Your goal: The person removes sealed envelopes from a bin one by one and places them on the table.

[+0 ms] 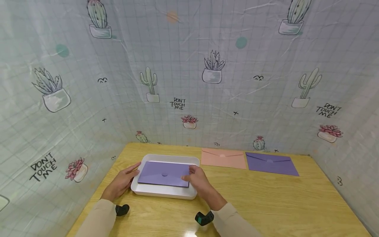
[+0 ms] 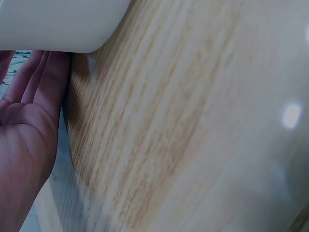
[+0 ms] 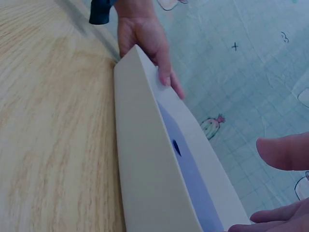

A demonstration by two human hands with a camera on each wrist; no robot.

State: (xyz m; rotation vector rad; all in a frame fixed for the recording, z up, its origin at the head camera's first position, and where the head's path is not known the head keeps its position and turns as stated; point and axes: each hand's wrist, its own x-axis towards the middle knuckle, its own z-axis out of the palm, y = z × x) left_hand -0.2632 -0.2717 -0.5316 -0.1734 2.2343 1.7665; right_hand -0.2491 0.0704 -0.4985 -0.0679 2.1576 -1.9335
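A white tray (image 1: 165,195) stands on the wooden table, and a light purple envelope (image 1: 160,168) with a round-tabbed flap lies in it. Whether more envelopes lie beneath is hidden. My left hand (image 1: 120,182) grips the tray's left end. Its thumb is over the rim and its fingers are along the outside, partly hidden by the tray in the left wrist view. Over the tray's right end is my right hand (image 1: 199,181), by the envelope's right edge. In the right wrist view, its thumb (image 3: 285,152) stands well apart from its fingers, with nothing seen held between them.
Behind and right of the tray, a pink envelope (image 1: 223,158) lies flat on the table (image 1: 266,200). Beside it lies a darker purple envelope (image 1: 272,164). A cactus-printed curtain (image 1: 237,92) hangs along the table's back and sides.
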